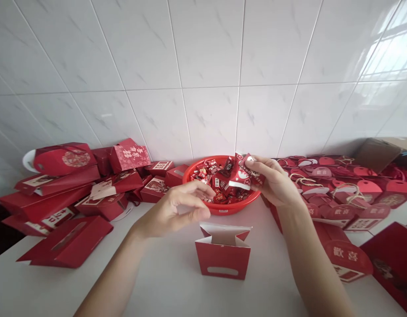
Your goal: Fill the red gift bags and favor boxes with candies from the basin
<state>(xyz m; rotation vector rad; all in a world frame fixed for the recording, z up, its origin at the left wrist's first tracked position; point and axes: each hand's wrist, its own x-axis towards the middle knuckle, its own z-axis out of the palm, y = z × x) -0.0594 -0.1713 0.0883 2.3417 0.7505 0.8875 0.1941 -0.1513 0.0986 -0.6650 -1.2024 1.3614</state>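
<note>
My right hand (272, 179) pinches a red-and-white candy packet (240, 174) above the right side of a red plastic basket (223, 210). Many small wrapped candies (220, 182) in red lie inside that basket. My left hand (177, 204) hovers by the basket's front left, fingers apart and curved, with nothing in it. Between my forearms an upright red paper gift box (222, 259) stands on the white table, its top open and its white inside showing. An oval white patch marks its front.
Piled at the left are red gift boxes (64, 193) of several shapes. Rows of red boxes with rope handles (342, 193) fill the right side, with a brown cardboard box (371, 152) behind them. A tiled wall (210, 119) bounds the white table (170, 281) at the back.
</note>
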